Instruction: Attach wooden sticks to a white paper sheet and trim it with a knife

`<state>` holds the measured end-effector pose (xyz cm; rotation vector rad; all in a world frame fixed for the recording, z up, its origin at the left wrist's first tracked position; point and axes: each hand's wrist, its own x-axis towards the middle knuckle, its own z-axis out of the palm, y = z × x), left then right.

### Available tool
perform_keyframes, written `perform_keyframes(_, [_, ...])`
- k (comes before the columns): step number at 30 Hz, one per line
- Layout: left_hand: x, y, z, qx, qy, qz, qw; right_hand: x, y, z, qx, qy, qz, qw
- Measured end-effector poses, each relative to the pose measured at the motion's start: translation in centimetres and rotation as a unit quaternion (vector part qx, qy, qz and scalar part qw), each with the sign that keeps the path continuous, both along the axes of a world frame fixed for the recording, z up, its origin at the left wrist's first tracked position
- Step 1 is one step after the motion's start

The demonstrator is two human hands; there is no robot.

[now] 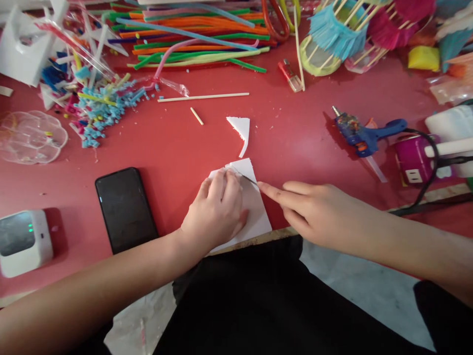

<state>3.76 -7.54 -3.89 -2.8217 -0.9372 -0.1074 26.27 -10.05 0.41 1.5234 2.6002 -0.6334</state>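
Note:
A white foam sheet [258,217] lies at the front edge of the red table. My left hand [216,207] bears down on it with bent fingers, holding it against the tabletop. From the right, my right hand [310,204] grips a knife, index finger stretched along it. Only the knife's thin dark blade [250,179] shows, lying across the sheet close to my left fingertips; its handle is hidden in my hand. Just beyond the sheet is a cut-off white foam scrap [242,132] with a curved, ragged edge.
A black phone [126,209] and a white device [27,241] lie left. Blue foam crumbs [94,116] and coloured pipe cleaners [199,37] spread behind. A blue glue gun [364,130] with its cord sits right. Wooden sticks [203,97] lie mid-table.

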Motion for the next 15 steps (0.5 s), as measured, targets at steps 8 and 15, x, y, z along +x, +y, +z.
perform_keyframes(8, [-0.1,-0.1,-0.2,-0.015,-0.005,0.004,1.000,0.7,-1.5,-0.4,0.032,0.020,-0.012,0.999])
perform_keyframes(15, [-0.1,-0.1,0.1,-0.034,0.001,0.006,0.999,1.2,-3.4,-1.1,0.022,0.032,-0.052,0.998])
